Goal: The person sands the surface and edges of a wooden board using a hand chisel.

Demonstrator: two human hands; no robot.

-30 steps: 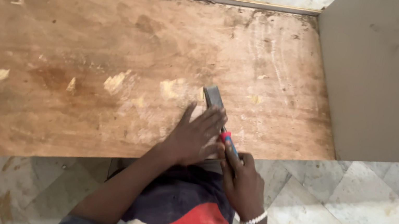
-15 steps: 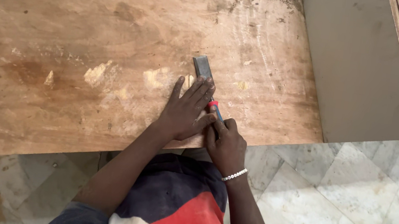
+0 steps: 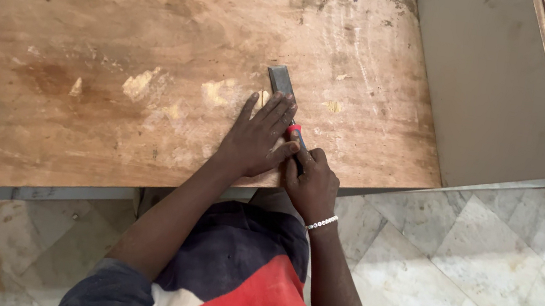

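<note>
Chisel (image 3: pixel 282 81) blade now slightly further up plywood board (image 3: pixel 120 65) than before. Left hand (image 3: pixel 256 140) presses flat on blade, released grip. Right hand (image 3: pixel 312 184) clenched around red handle. Scraping continues.

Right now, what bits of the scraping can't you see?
- Head view: the chisel blade's middle is hidden under the left hand.
- Head view: its handle is mostly wrapped inside the right hand; only a red bit shows.
- Head view: the board runs off the left edge.
</note>
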